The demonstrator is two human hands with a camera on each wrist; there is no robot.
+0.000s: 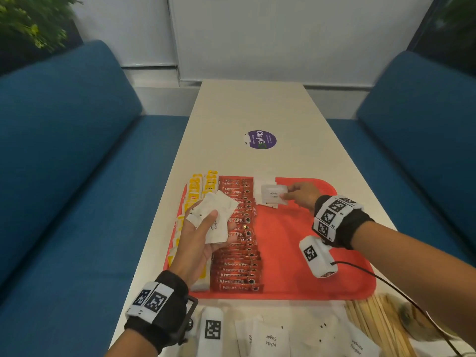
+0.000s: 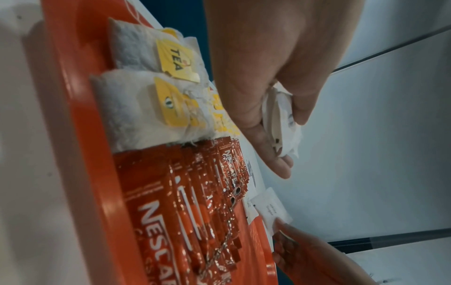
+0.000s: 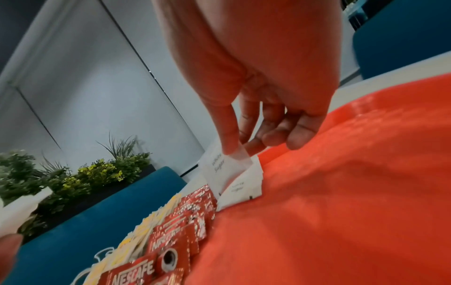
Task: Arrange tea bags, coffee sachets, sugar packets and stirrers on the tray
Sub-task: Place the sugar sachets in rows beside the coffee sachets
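Now | tray (image 1: 296, 253) holds tea, coffee rows | left hand (image 1: 206, 235) curls round spare sugar packets (image 1: 216, 215) | right hand (image 1: 300, 193) pinches one sugar packet (image 1: 271, 194) edge above tray's far end; light, limp paper, likely best gripped at corner

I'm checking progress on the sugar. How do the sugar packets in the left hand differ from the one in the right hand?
The left hand holds a loose bunch of sugar packets above the coffee sachets; the right hand pinches a single sugar packet low at the tray's far end. The bunch is fanned and crumpled; the single packet looks flat. Both are white paper reading "White Sugar".
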